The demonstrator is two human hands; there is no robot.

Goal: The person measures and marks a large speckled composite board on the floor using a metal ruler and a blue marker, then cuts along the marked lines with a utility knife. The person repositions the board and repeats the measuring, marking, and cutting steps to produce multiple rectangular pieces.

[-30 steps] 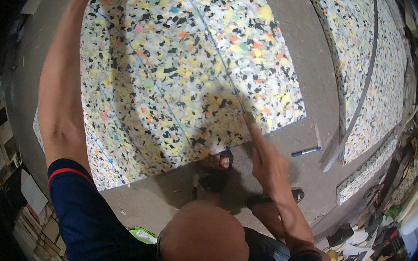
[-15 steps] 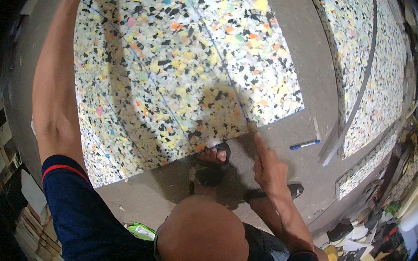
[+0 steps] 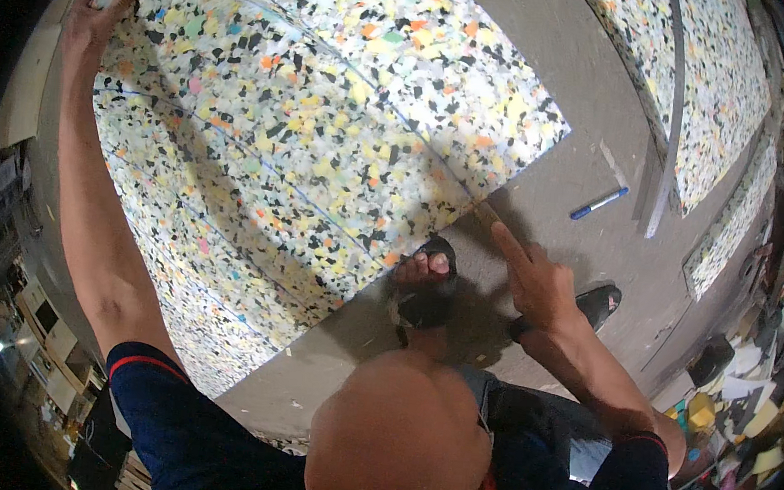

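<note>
A thick speckled foam sheet [image 3: 318, 129] in white, yellow, black and orange bears several blue lines running lengthwise. At its far left corner my left hand [image 3: 101, 19] grips the edge, thumb on top and the other fingers mostly hidden. A cut follows one line, and the foam left of it stands a little raised at the far end. My right hand [image 3: 541, 280] is closed around a knife [image 3: 486, 217] with a brownish handle, index finger stretched along it. The knife meets the sheet's near edge at that line; its blade cannot be made out.
On the grey floor right of the sheet lies a blue-and-white pen [image 3: 600, 203]. Farther right are another speckled foam sheet [image 3: 721, 96] with a long grey strip [image 3: 676, 111] across it, and a narrow foam offcut [image 3: 733, 221]. Scraps [image 3: 749, 393] heap at the lower right. My sandalled feet stand near the sheet's edge.
My left hand has come into view at the far corner. The sheet appears turned and lower in the picture, its cut line opened at the far end. The knife now sits right at the near edge.
</note>
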